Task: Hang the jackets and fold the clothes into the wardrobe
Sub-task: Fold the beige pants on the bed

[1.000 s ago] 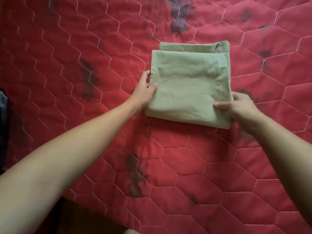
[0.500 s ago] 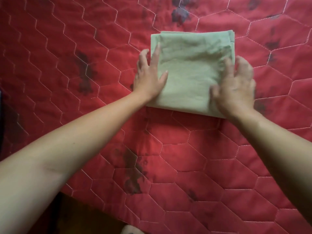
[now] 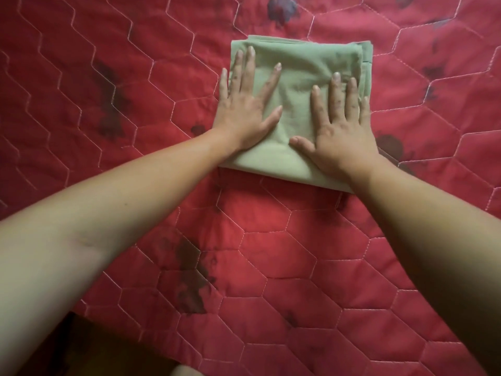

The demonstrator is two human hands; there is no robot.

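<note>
A pale green garment (image 3: 296,66), folded into a neat rectangle, lies on the red quilted bedspread (image 3: 284,253) in the upper middle of the head view. My left hand (image 3: 245,104) lies flat on its left half, fingers straight and spread, pressing down. On the right half rests my right hand (image 3: 341,126), also flat with straight fingers. Both palms cover the near part of the fold. No jacket or wardrobe is in view.
The red bedspread with white hexagon stitching and dark flower prints fills nearly the whole view. Its near edge runs along the bottom left, with a dark floor gap (image 3: 81,354) below it.
Both hands have gone from holding the garment's side edges to lying flat on top of it, fingers stretched forward. The fold looks flatter.
</note>
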